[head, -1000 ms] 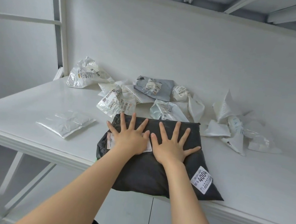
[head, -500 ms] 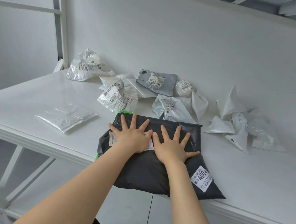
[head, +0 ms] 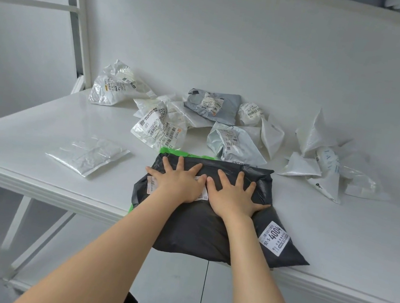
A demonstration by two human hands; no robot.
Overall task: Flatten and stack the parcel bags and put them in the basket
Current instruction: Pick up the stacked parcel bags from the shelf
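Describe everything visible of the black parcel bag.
The black parcel bag is wrinkled dark plastic, lying flat on the white table, its near end overhanging the edge. The left hand and right hand press it, fingers spread. One white label shows at its right corner; something green peeks from underneath.

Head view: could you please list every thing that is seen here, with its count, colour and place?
Table: one, white, across the view.
Frame: one, white, behind the table at the left.
Black bag: one, black with white labels, at the near edge, hanging over it.
Green edge: one, green, showing from under the black bag's far side.
Clear bag: one, clear, flat, left of the black bag.
Grey bag: one, grey, back middle.
Crumpled bags: about ten, white or silver, along the back; exact count unclear.
Basket: none in view.
Left hand: one, flat on the black bag.
Right hand: one, flat beside it.
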